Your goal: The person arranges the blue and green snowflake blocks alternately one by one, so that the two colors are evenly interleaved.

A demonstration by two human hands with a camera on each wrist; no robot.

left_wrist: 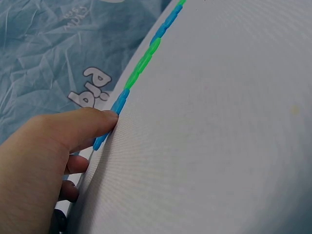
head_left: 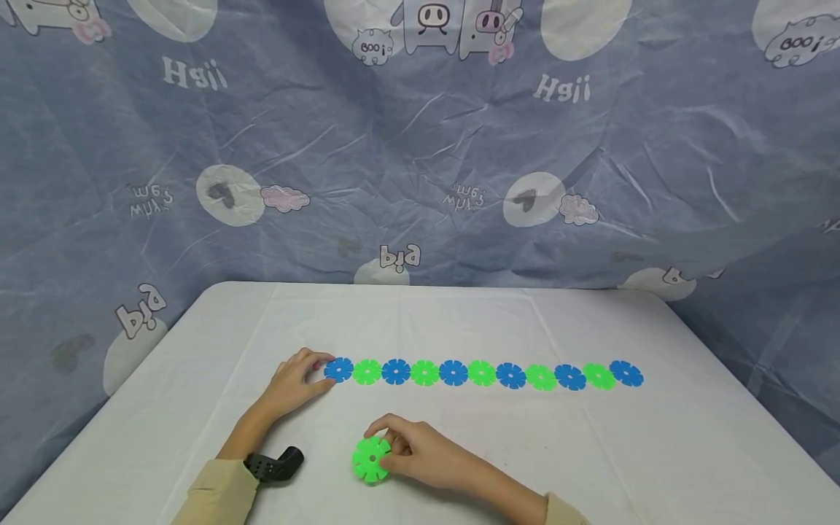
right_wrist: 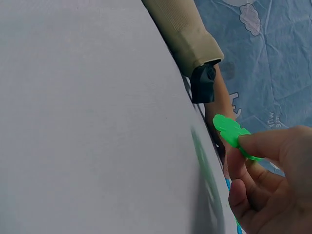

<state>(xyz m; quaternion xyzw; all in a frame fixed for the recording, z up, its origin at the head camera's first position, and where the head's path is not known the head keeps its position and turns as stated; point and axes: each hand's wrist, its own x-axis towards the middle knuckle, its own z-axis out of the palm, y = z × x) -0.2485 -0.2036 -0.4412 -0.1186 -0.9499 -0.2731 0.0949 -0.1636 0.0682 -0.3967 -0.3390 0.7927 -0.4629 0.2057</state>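
A row of notched plastic flower discs, blue and green by turns, lies flat across the white table. At its left end is a blue disc [head_left: 338, 370], and my left hand [head_left: 293, 382] holds it by its edges between thumb and forefinger. A green disc [head_left: 367, 372] sits against it on the right. Nearer the front, my right hand [head_left: 429, 453] pinches a loose green notched disc [head_left: 369, 464], held tilted above the table in the right wrist view. In the left wrist view the thumb [left_wrist: 97, 126] covers part of the blue disc.
The row runs right to a last blue disc [head_left: 626, 373]. A white cloth covers the table [head_left: 656, 452]. Behind it hangs a blue printed curtain [head_left: 367, 146]. A black band with a small device [head_left: 275, 464] is on the left wrist.
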